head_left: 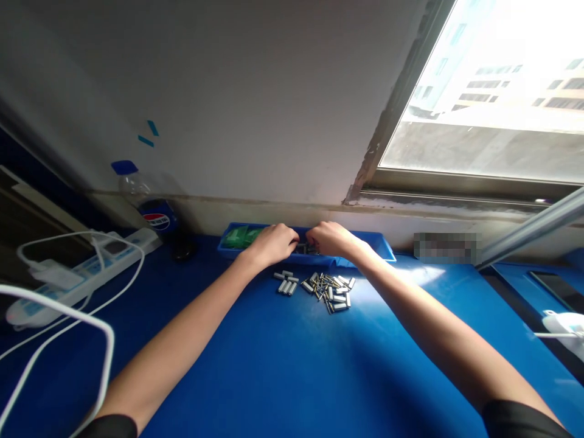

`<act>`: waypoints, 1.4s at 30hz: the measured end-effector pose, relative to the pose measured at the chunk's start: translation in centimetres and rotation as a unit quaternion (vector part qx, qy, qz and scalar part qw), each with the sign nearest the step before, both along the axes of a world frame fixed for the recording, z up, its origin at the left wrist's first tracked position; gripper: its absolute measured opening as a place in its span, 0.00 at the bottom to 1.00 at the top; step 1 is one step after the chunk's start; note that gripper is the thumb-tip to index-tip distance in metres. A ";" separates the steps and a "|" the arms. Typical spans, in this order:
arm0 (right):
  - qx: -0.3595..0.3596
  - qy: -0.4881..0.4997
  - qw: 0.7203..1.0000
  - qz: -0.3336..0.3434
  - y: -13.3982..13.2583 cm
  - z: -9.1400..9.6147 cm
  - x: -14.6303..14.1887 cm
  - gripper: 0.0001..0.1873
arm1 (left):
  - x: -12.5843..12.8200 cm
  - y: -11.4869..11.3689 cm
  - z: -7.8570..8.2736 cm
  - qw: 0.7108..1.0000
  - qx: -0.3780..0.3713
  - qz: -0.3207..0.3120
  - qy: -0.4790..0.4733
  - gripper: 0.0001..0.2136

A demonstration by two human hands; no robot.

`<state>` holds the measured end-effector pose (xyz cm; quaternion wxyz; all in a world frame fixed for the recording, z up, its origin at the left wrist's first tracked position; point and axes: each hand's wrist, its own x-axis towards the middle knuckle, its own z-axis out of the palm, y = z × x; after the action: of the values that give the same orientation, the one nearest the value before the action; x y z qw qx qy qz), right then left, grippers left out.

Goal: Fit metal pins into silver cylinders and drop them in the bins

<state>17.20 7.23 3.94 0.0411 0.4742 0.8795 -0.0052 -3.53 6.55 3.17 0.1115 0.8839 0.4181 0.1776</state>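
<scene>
Both my arms reach forward over a blue table to a shallow blue tray (378, 246) against the wall. My left hand (274, 242) and my right hand (332, 238) hover over the tray's middle, fingers curled and pinched close together around small dark parts (303, 248) that I cannot make out. Green pieces (239, 236) lie in the tray's left end. Just in front of the tray, small silver cylinders (286, 283) and a mixed heap of silver and brass pins (332, 291) lie loose on the table.
A plastic cola bottle (152, 207) stands at the wall on the left, beside a white power strip (82, 267) with white cables (68, 316). A window (493, 91) is on the right, a metal rail (533, 228) below it, and a white device (566, 325) at far right.
</scene>
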 end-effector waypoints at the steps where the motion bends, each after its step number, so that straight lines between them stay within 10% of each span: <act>1: -0.006 -0.008 1.000 0.007 0.1 0.0 -0.3 0.13 | 0.1 -0.1 0.2 1.000 0.004 0.002 0.005 0.07; 23: -0.076 -0.026 0.994 0.076 1.6 0.7 -3.2 0.09 | -0.8 -0.9 0.5 0.997 0.076 0.030 0.003 0.11; 42: -0.079 0.082 0.985 0.129 1.8 -0.2 0.9 0.13 | -3.0 0.0 -0.2 0.996 0.050 -0.068 -0.031 0.09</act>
<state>18.11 9.03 3.78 0.0067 0.3497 0.9306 -0.1078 -6.56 6.52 2.99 0.0919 0.9089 0.3438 0.2172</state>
